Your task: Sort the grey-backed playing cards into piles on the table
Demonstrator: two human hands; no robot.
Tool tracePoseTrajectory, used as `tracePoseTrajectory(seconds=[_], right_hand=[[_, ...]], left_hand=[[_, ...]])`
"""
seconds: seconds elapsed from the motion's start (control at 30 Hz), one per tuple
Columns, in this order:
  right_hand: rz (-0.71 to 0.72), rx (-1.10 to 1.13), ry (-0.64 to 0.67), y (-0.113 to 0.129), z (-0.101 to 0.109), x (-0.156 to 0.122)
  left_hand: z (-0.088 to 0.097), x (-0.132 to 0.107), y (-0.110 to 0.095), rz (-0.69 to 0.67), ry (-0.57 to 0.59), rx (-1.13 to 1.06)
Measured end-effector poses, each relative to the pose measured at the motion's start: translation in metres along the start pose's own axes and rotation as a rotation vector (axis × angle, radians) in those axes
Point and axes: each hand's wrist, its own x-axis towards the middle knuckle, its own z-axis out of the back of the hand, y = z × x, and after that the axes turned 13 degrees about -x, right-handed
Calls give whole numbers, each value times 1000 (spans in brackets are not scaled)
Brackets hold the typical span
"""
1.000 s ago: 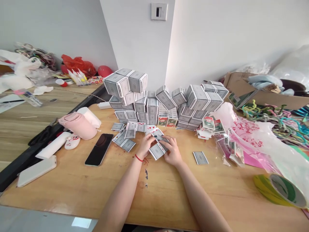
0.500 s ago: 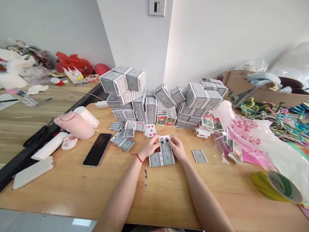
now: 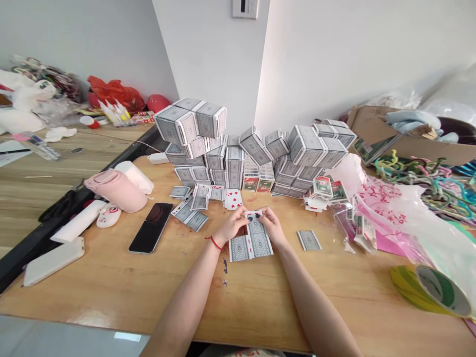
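Note:
My left hand (image 3: 232, 225) and my right hand (image 3: 273, 225) face each other over the table, both closed on a folded playing card (image 3: 258, 234) with a grey patterned back. Each thumb presses near its top edge, where a white strip with red marks shows. The fingers beneath are hidden. Against the card's lower left lies another grey-backed card piece (image 3: 239, 248), with a thin white edge between them. To the right of my right hand rests a single folded card (image 3: 309, 240). Loose cards (image 3: 191, 217) and a face-up card with red hearts (image 3: 233, 199) lie beyond my left hand.
Blocks built of folded cards (image 3: 208, 121) stand stacked at the back, beside card boxes (image 3: 256, 183). A phone (image 3: 151, 228), a pink bottle (image 3: 117, 191) and a white case (image 3: 54, 263) lie left. Tape (image 3: 427, 290) and plastic bags (image 3: 390, 203) are at right.
The view has shifted slightly. Both hands keep their hold on the card, with only a very small movement of the fingers and of the card's lower edge.

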Motion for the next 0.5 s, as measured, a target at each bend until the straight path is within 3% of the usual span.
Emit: tracePoseTrajectory(seconds=[0.27,0.4,0.5], right_hand=[[-100,83,-38,-5,-1,3],[-192,180,-13,-13,-3,4],[-232,362,21,-16,-5,3]], left_hand=[[-5,4,2,85,-70,-191],[-6,3,2,50,-76,-292],[-4,1,4,-8,-5,-393]])
